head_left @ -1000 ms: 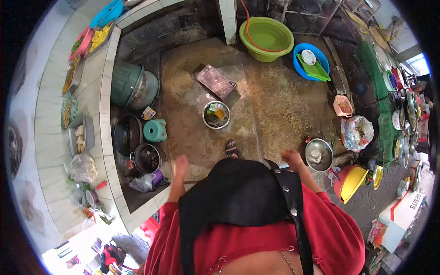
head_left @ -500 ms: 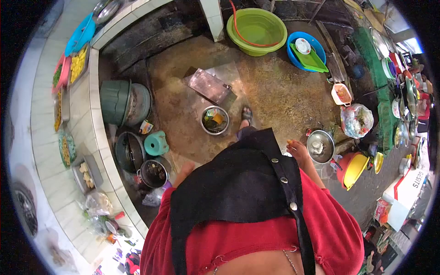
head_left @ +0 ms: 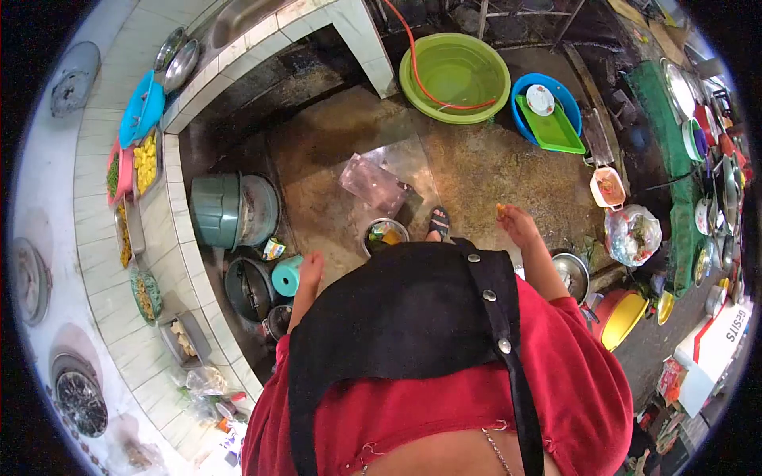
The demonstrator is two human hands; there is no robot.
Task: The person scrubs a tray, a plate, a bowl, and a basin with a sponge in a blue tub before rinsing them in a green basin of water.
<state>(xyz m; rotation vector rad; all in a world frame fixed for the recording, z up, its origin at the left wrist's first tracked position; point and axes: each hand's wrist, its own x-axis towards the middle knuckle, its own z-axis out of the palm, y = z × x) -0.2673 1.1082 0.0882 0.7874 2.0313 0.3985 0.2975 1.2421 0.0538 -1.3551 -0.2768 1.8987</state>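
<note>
Head view, standing on wet concrete floor (head_left: 476, 170).

Right hand (head_left: 517, 224): raised in front of me, fingers pinched on a small orange piece (head_left: 501, 209) at the fingertips. Cannot identify the piece further; too small.

Left hand (head_left: 310, 268): hanging loose at my side, fingers relaxed, holding nothing. It is above the teal plastic stool (head_left: 287, 275).

Landmark: steel bowl (head_left: 386, 236) on the floor, just ahead of my black apron (head_left: 397, 317), with green and orange scraps inside.
- My sandalled foot (head_left: 439, 223) is just right of the bowl.
- The orange piece is right of the bowl, beyond the foot.
- A clear plastic tray (head_left: 373, 184) lies just behind the bowl.
- The stool is left of the bowl, near it.
- A green basin (head_left: 456, 76) with a red hose (head_left: 421, 75) sits well behind the bowl.
</note>
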